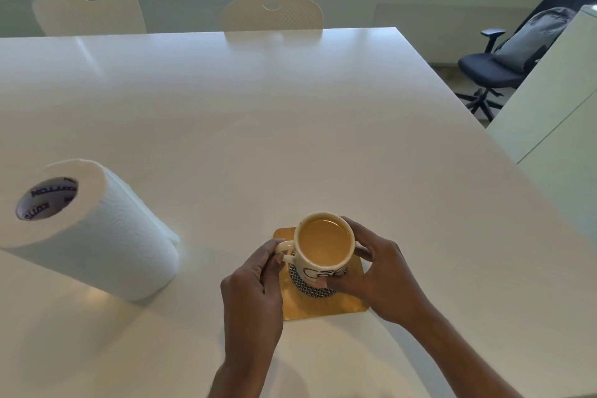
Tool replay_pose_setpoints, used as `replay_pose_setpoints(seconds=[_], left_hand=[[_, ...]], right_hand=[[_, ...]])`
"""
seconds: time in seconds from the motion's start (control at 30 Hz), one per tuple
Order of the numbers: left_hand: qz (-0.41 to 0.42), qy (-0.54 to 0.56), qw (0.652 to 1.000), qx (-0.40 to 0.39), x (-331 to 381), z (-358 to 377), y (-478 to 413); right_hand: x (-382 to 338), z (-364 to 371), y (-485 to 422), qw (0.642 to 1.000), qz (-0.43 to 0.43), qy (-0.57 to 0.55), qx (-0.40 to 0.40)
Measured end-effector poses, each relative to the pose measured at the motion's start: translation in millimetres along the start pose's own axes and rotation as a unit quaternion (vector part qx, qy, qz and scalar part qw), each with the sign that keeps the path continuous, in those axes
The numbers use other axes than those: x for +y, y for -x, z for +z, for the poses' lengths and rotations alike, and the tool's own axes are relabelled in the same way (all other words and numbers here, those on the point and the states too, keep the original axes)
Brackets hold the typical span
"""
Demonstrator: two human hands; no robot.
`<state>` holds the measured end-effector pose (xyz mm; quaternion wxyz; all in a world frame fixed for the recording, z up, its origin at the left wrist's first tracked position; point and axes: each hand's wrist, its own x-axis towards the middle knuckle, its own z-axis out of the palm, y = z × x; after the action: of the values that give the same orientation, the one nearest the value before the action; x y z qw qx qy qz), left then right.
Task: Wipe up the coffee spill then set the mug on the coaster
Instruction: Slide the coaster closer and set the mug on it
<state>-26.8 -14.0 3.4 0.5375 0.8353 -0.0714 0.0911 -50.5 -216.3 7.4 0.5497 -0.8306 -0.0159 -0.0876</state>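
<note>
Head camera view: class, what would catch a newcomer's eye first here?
Near the front edge of the white table, the left hand and right hand hold a full coffee mug over a wooden coaster. At the left lies a paper towel roll, on its side.

- The mug [323, 244] is sitting on the coaster [323, 304], between the two hands.
- The left hand [255, 287] is lying at the mug's handle side; the right hand [378, 278] is lying against its opposite side.
- The coaster is resting on the worktop [290, 126], reaching under both hands.
- The paper towel roll [87, 229] is lying on its side on the worktop, well left of the left hand.
- Two chairs [273, 13] are standing beyond the worktop's far edge, far ahead of the hands.
- An office chair [504, 64] is standing off the worktop, far ahead and right of the right hand.
</note>
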Motion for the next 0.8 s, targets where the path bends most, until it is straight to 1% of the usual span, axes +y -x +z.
replay_pose_setpoints(seconds=[0.2, 0.5, 0.63, 0.8], left_hand=[[-0.007, -0.006, 1.0, 0.009, -2.6, 0.0, 0.9], [-0.01, -0.027, 1.0, 0.001, -0.8, -1.5, 5.6], [-0.012, -0.018, 1.0, -0.005, -1.8, -2.8, 7.3], [-0.022, -0.01, 1.0, -0.006, 0.3, -2.0, 10.6]], right_hand=[[2.1, 1.2, 0.3, 1.0, 0.008, 0.005, -0.007], [6.1, 1.3, 2.0, 1.0, 0.008, 0.001, -0.013], [7.9, 3.4, 4.6, 1.0, 0.022, -0.006, -0.016], [15.6, 5.2, 9.8, 0.997, 0.059, -0.029, -0.032]])
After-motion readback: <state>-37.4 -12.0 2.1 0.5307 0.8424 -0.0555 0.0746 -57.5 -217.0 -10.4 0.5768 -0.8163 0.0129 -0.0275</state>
